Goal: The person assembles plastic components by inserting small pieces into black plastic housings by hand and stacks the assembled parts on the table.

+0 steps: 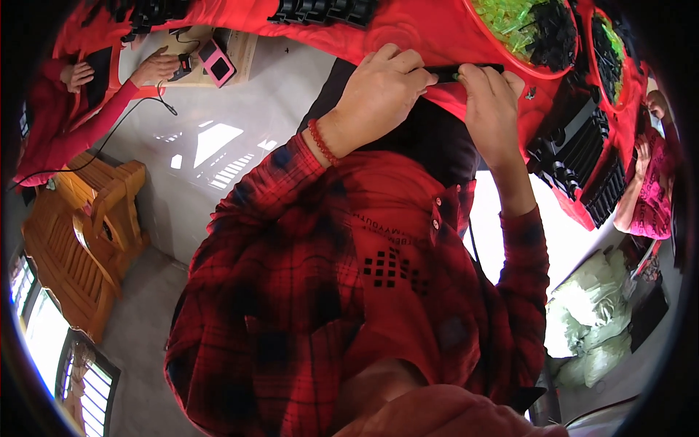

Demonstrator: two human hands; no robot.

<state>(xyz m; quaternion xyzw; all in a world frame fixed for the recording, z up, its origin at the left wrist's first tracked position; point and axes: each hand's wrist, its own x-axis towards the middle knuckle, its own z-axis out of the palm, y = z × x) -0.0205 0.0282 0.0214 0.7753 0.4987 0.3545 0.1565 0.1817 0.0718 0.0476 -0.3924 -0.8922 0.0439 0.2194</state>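
Holding a slim black strip (pixel 457 70) between both hands at the near edge of the red-covered table (pixel 408 33). Your left hand (pixel 382 91) is curled over the strip's left end, fingers wrapped down and closed on it, thumb tucked underneath (hidden, so the exact pinch cannot be told). A red bead bracelet (pixel 321 142) sits on that wrist, just below the grip.

Your right hand (pixel 489 102) pinches the strip's right half from above, fingertips closed on it; a small green piece shows on the strip just beside those fingertips, between the two hands. The strip lies roughly level, spanning the gap from one hand to the other.

Far out to the left of the grip: another person's hands (pixel 156 67) rest on a small table, near a pink-edged device (pixel 217 62) with a black cable trailing off it. Below that, a wooden chair (pixel 87 233).

Up and right of the grip: a red basin (pixel 531 33) holding green and black small parts. Right of your right hand, rows of black strips (pixel 582 156) are stacked on the cloth. Beyond them a second person's pink sleeve (pixel 655 197) is at the table's edge. Pale green sacks (pixel 593 320) lie on the floor, well below.
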